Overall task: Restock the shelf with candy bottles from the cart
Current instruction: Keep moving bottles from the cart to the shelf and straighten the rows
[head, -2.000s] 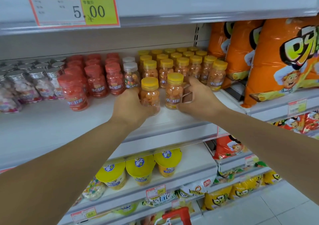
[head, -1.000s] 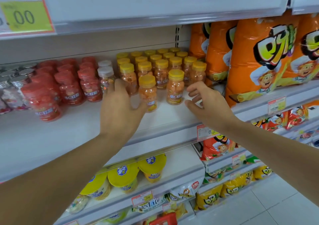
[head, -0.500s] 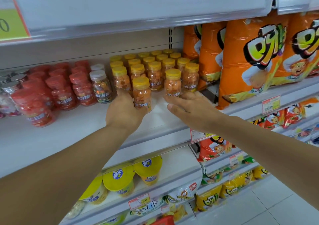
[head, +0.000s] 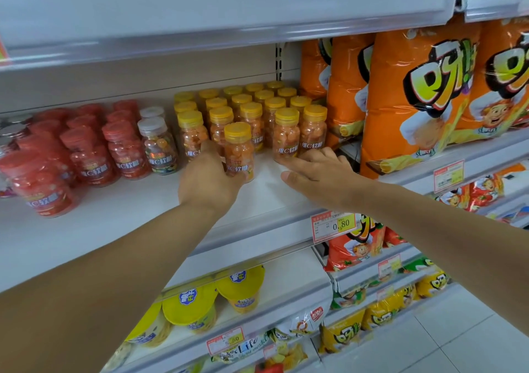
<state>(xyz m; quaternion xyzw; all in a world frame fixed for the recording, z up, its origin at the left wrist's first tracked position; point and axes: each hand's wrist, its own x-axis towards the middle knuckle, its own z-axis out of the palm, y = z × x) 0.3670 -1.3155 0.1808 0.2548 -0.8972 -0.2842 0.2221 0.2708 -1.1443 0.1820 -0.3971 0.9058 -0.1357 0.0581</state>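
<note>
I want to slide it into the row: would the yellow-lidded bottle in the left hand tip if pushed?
The yellow-lidded bottle is tall with a narrow base, so a push near the top may tip it; pushed low down, it should slide. It looks full, so it is probably fairly heavy for its size.

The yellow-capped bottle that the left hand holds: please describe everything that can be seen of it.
The yellow-capped bottle is a small clear jar, plastic by its look, with a yellow cap closed on top. It is full of round orange candies, and a label with white characters wraps its lower part. It stands upright on the white shelf, in front of the rows of like bottles. The left hand grips its lower left side.
</note>
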